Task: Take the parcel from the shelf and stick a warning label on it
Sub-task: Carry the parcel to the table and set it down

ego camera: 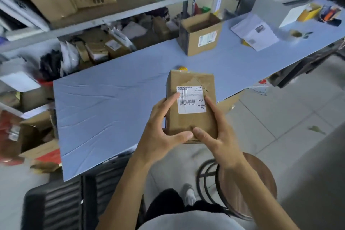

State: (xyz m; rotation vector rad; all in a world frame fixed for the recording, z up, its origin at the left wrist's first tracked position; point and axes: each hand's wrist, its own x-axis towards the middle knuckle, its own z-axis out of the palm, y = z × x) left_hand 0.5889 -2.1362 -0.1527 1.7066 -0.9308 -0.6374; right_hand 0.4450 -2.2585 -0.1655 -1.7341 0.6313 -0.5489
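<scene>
Parcel clamped between left hand and right hand, thumbs meeting at near bottom edge, fingers up both sides. Held at near edge of blue table, white shipping label facing up.

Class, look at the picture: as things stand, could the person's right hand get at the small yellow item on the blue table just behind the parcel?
Probably not right away. The right hand and left hand are both clasped on the parcel, which also hides most of the yellow item. The blue table around it looks open, so freeing that hand should suffice.
</scene>
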